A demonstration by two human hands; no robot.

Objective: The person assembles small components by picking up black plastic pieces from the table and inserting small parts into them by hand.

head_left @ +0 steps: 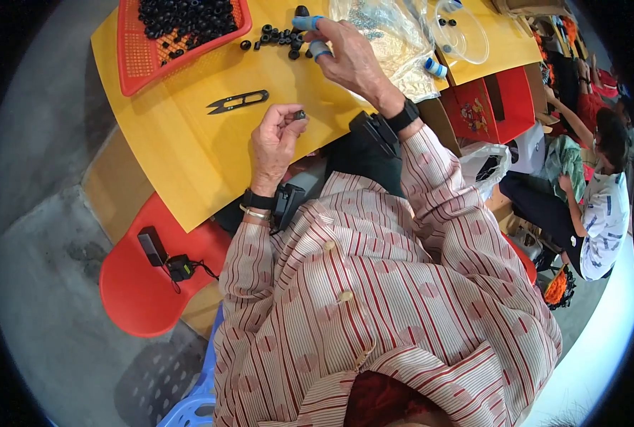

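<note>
My left hand is closed above the near edge of the yellow table, pinching a small black part between thumb and fingertips. Farther off and to the right, my right hand has its fingers apart, with blue wraps on two of them. Its fingertips are beside a loose cluster of small, round black parts, some partly covered by the hand. Black thread snips lie on the tabletop to the left of my left hand.
A red plastic basket holds many black parts at the far left. Clear plastic bags and a clear round lid lie right. Below are a red box and a red stool bearing black adapters. Another person sits at right.
</note>
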